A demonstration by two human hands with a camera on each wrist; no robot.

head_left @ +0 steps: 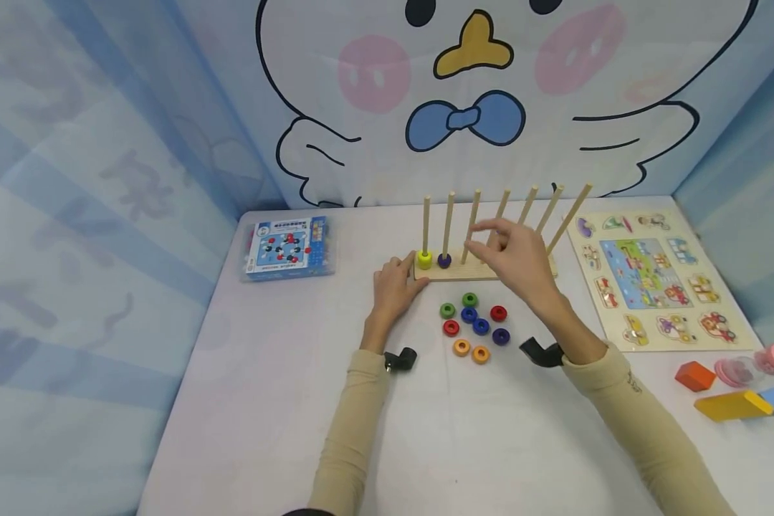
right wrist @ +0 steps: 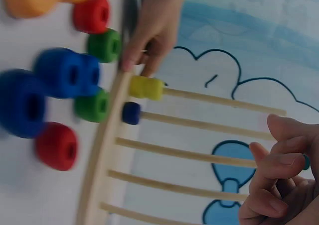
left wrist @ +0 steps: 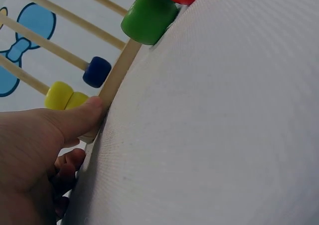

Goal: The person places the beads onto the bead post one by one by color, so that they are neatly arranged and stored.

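A wooden peg stand (head_left: pixel 477 271) with several upright pegs stands at the back of the table. Two yellow beads (right wrist: pixel 145 87) sit stacked on its leftmost peg, one dark blue bead (head_left: pixel 444 261) on the second. My left hand (head_left: pixel 392 290) holds the stand's left end, its thumb against the front edge. Beside the upper part of the third peg, my right hand (head_left: pixel 519 258) is raised, thumb and forefinger apart with nothing visible between them. A small teal patch behind its fingers in the right wrist view is too hidden to identify.
In front of the stand lie loose green (head_left: pixel 469 299), red (head_left: pixel 499 313), blue (head_left: pixel 480 327), dark blue (head_left: pixel 501 336) and orange beads (head_left: pixel 480 354). A boxed set (head_left: pixel 288 247) is at left, a picture puzzle board (head_left: pixel 661 279) at right. Blocks (head_left: pixel 695 375) and a pink-capped bottle (head_left: pixel 742 371) lie front right.
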